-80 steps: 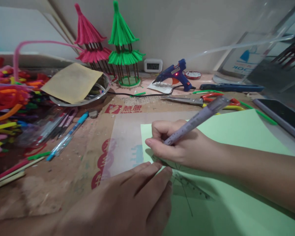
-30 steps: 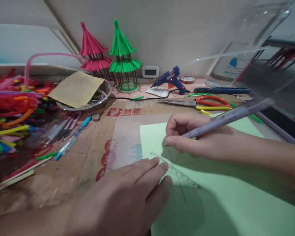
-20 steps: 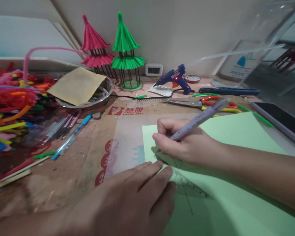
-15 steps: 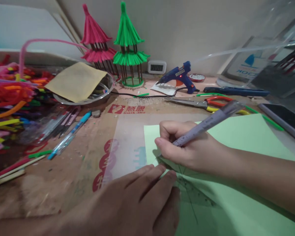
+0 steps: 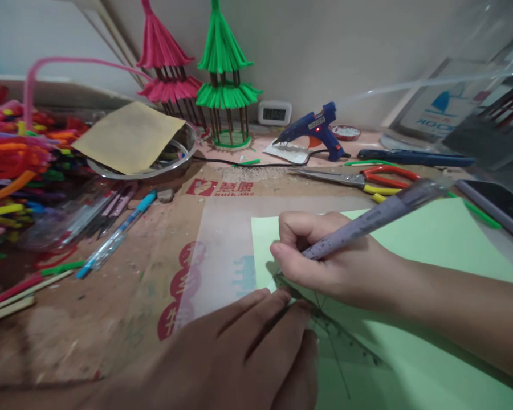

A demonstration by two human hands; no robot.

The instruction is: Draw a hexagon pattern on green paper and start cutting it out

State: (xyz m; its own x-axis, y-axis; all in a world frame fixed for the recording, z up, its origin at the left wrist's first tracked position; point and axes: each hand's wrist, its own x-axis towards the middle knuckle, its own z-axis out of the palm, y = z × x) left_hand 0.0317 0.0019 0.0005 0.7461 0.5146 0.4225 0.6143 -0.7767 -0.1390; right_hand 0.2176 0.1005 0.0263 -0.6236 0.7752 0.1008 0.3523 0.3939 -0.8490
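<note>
The right hand (image 5: pixel 340 273) pinches the pen (image 5: pixel 367 221), likely light and rigid, best held near its tip, while the flattened left hand (image 5: pixel 256 347) pins the likely slippery ruler (image 5: pixel 346 343) on green paper (image 5: pixel 431 236).

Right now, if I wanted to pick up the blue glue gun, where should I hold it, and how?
Probably by the handle, from the right: the blue glue gun leans with its nozzle pointing down-left over a white scrap, while the handle stands at the right end. I'd avoid the nozzle; a red light is lit.
</note>
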